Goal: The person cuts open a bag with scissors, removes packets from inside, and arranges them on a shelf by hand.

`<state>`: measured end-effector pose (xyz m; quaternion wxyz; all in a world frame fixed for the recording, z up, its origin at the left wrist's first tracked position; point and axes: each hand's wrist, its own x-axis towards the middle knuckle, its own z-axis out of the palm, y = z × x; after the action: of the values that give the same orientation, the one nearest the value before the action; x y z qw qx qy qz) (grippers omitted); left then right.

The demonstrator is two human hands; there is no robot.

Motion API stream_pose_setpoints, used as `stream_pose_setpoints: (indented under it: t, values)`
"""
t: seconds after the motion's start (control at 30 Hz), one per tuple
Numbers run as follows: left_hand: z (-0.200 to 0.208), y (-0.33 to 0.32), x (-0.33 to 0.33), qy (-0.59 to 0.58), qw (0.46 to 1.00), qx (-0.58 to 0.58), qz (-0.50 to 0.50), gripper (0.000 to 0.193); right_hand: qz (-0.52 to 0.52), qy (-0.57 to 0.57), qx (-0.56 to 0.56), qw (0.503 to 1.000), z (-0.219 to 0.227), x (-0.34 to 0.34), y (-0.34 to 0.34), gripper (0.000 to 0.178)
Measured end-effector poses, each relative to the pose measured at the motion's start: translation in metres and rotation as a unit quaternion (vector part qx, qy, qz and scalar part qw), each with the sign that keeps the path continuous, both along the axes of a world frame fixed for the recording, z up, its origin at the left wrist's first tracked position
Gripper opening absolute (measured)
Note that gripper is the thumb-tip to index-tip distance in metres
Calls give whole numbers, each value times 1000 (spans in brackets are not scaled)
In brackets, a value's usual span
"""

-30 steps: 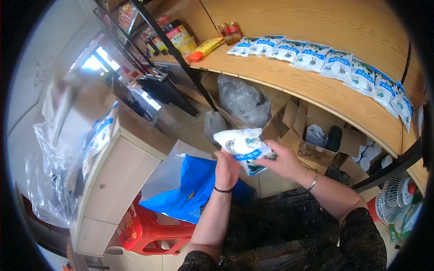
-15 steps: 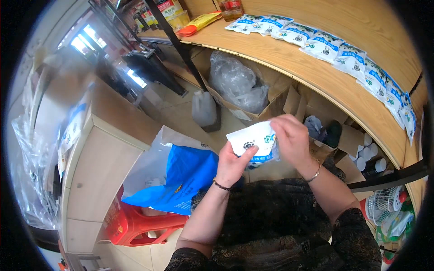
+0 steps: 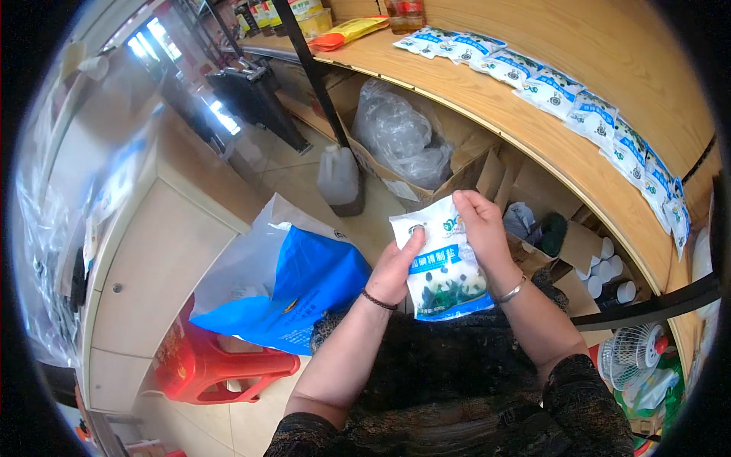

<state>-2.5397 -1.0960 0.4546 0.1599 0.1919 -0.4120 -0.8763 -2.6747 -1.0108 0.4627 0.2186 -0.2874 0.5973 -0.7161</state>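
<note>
A white, blue and green bag of salt (image 3: 445,263) is held upright in front of my body, its printed face toward me. My left hand (image 3: 397,268) grips its left edge, the thumb lying over the upper front. At the upper right corner my right hand (image 3: 486,232) pinches the bag, fingers behind it. Several similar salt bags (image 3: 550,90) lie in an overlapping row on the wooden shelf (image 3: 487,107) beyond. To the left of my hands, a large blue and clear plastic sack (image 3: 304,293) stands open-topped on a red stool (image 3: 221,373).
Under the shelf are a cardboard box (image 3: 388,186) with clear plastic bags and white-capped containers (image 3: 605,278). A jug (image 3: 339,183) stands on the floor. A pale cabinet (image 3: 160,274) is at left, a white fan (image 3: 630,354) at lower right. A dark post (image 3: 311,76) rises beside the shelf.
The salt bag, earlier tilted or folded with mostly its top showing, now shows its full front. My right hand has shifted slightly down and keeps hold of the corner. The view has shifted slightly.
</note>
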Motion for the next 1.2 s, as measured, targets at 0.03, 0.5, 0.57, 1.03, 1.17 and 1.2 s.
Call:
stream_pose_setpoints:
  t: [0.03, 0.5, 0.57, 1.03, 1.17, 1.2]
  values:
    - [-2, -1, 1, -6, 1000, 18, 11, 40, 3, -1, 0, 1000, 1, 2, 0, 25]
    - [2, -23, 10, 53, 994, 32, 91, 33, 248, 103, 181, 946, 1, 24, 28, 36]
    - [2, -21, 12, 43, 993, 8, 105, 32, 247, 105, 176, 947, 0, 26, 30, 36]
    - [-11, -38, 8, 92, 982, 76, 146, 43, 233, 69, 117, 963, 3, 25, 26, 34]
    - [-28, -26, 4, -31, 993, 0, 111, 59, 81, 218, 205, 951, 6, 19, 23, 33]
    - [-17, -3, -1, -95, 989, -20, 114, 64, 77, 219, 210, 950, 4, 18, 25, 33]
